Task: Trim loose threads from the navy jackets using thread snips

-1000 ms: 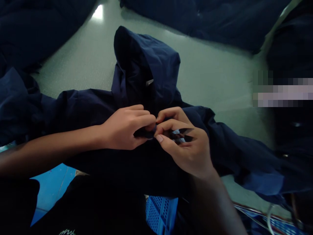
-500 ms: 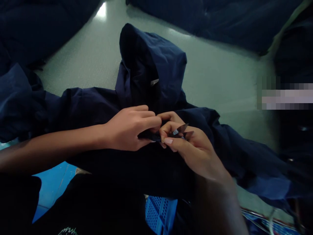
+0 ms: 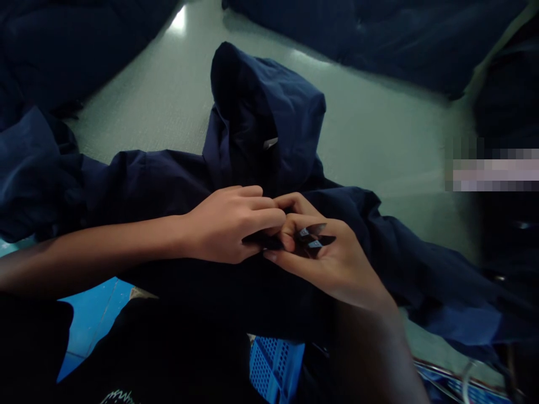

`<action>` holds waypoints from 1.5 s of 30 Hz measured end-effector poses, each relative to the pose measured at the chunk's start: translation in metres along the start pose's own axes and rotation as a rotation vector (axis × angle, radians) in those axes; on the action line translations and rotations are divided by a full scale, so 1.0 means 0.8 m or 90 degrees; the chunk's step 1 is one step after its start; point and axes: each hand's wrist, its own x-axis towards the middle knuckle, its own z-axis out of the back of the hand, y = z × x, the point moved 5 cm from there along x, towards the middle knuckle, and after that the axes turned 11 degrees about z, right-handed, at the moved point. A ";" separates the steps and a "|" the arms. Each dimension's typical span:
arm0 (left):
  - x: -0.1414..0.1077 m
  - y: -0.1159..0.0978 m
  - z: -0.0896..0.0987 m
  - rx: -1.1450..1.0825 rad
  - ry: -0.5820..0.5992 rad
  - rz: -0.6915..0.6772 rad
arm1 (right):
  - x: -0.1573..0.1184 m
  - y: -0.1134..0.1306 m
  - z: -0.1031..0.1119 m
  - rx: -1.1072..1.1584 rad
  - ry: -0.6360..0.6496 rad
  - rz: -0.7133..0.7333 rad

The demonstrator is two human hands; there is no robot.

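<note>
In the head view, at the centre of the frame, our left grip [image 3: 227, 227] is clamped on a fold [image 3: 261, 240] of the navy hooded jacket [image 3: 269, 106] and our right grip [image 3: 332, 264] on small thread snips [image 3: 314, 235], which looks like trimming, and the next move calls for bringing them to that fold.

A hooded jacket [image 3: 269, 112] is lying across the table [image 3: 379, 140], with its hood pointing away from the person. More piled jackets [image 3: 379, 45] are sitting behind it, and a perforated crate [image 3: 275, 370] is standing on the near side.
</note>
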 end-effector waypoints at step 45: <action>0.002 0.010 0.008 -0.066 -0.056 0.047 | -0.010 0.006 0.016 -0.128 -0.243 0.156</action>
